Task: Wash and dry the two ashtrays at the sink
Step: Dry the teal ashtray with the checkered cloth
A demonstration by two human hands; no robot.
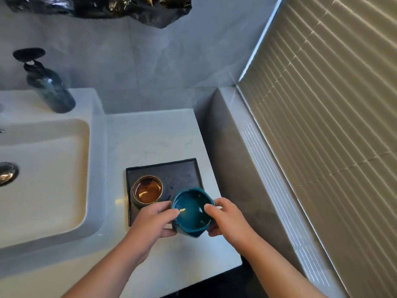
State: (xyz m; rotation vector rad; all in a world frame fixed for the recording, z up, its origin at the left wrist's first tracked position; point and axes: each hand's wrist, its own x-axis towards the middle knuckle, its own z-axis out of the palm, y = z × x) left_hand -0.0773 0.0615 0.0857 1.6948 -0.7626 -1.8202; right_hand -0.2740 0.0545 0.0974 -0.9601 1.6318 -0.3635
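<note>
Evidently for steadiness, both hands clasp the teal ashtray: left hand curled on its near-left wall, right hand wrapping the other side. Just beyond the left fingertips, the gold-lined ashtray sits on the black tray.

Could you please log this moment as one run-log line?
both hands hold teal ashtray over black tray | gold-lined ashtray on tray | sink empty
</note>
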